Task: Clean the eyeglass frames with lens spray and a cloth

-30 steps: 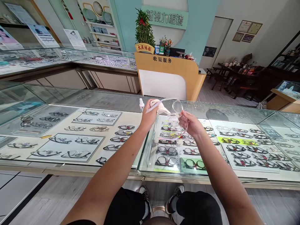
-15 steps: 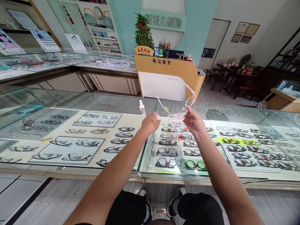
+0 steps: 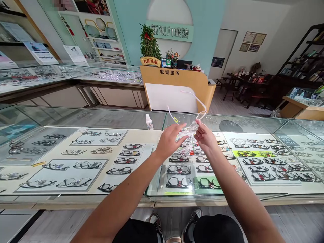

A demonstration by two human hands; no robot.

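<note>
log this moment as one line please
right hand: holding clear glasses | left hand: open, near glasses, contact unclear | white bottle: standing on glass counter

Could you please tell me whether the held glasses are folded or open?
Open: the clear glasses in the right hand have both arms extended, well apart.

A pale teal wall (image 3: 202, 47) bears a white round panel (image 3: 164, 13); light wood fronts the reception counter (image 3: 177, 76). Grey wood-look planks cover the floor (image 3: 220, 106). Beyond the glass table's (image 3: 121, 116) far right corner stands dark wooden furniture (image 3: 243, 82).
</note>
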